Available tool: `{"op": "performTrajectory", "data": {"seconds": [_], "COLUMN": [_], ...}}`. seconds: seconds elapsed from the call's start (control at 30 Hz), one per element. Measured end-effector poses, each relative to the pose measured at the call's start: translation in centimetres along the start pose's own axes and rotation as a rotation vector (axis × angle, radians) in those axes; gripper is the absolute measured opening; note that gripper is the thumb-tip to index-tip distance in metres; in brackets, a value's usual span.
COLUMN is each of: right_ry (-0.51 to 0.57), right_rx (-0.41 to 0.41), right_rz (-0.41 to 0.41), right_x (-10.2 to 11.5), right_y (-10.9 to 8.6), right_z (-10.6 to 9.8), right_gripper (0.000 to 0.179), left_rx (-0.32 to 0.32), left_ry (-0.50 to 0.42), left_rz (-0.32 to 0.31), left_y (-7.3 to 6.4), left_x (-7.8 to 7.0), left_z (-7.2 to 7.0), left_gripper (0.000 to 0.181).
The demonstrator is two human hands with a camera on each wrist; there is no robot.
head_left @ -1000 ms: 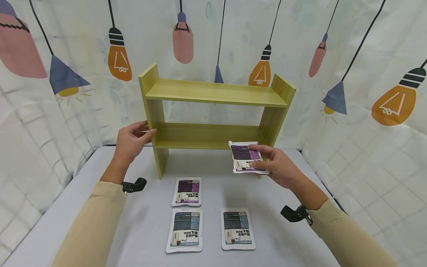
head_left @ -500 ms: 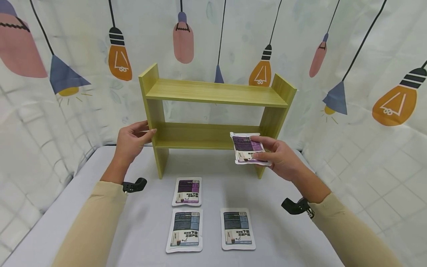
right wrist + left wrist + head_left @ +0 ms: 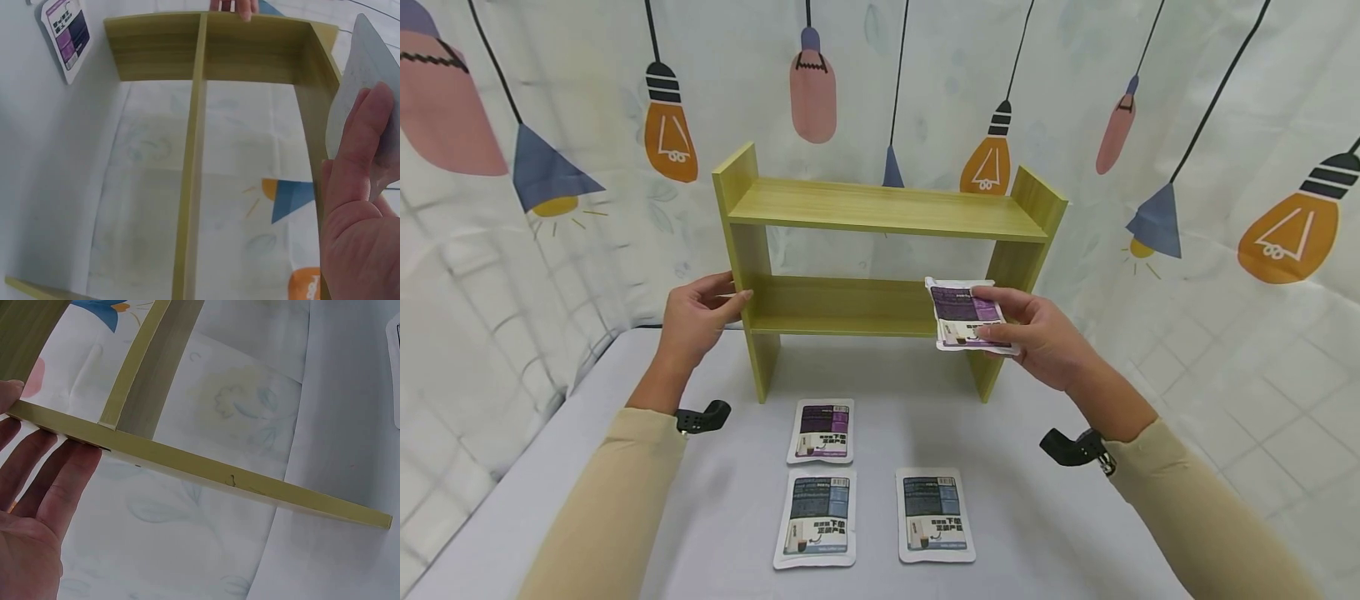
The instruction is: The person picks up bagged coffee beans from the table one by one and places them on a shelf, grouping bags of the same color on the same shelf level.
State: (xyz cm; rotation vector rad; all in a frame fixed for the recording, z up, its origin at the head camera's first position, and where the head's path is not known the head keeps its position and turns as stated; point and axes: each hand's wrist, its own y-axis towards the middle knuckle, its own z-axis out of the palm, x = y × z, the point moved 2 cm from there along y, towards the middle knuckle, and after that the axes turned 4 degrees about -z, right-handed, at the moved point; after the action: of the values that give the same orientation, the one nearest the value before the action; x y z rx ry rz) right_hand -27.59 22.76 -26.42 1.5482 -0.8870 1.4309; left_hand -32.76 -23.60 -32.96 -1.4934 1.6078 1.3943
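A small wooden shelf [image 3: 880, 208] with two boards stands on the table. My left hand [image 3: 694, 315] grips its left side panel [image 3: 206, 472], thumb on the front edge and fingers along the outer face. In my right hand [image 3: 1037, 333] a flat white pouch [image 3: 958, 312] with a purple label is pinched between thumb and fingers. It is raised in front of the lower board's right part, which it partly hides. The right wrist view shows the pouch's plain back [image 3: 359, 81] with fingers lying against it.
On the white table [image 3: 722, 500] lie another purple-label pouch [image 3: 822, 431], a blue-label pouch [image 3: 816, 517] in front of it, and a second blue-label pouch [image 3: 935, 514] to the right. A curtain [image 3: 730, 75] printed with lamps hangs behind the shelf.
My right hand has lifted the purple-label pouch upward and slightly to the right, from below the lower board's edge to in front of that board. The left hand and the shelf have stayed put.
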Motion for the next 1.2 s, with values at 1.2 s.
{"op": "performTrajectory", "data": {"seconds": [1.2], "right_ry": [0.086], "right_rx": [-0.022], "right_rz": [-0.046], "right_x": [3.8], "right_y": [1.6], "right_z": [-0.9], "right_gripper": [0.049], "left_rx": [-0.007], "left_ry": [0.008], "left_rz": [-0.005], "left_y": [0.0], "left_x": [-0.1], "left_z": [0.1], "left_gripper": [0.06]}}
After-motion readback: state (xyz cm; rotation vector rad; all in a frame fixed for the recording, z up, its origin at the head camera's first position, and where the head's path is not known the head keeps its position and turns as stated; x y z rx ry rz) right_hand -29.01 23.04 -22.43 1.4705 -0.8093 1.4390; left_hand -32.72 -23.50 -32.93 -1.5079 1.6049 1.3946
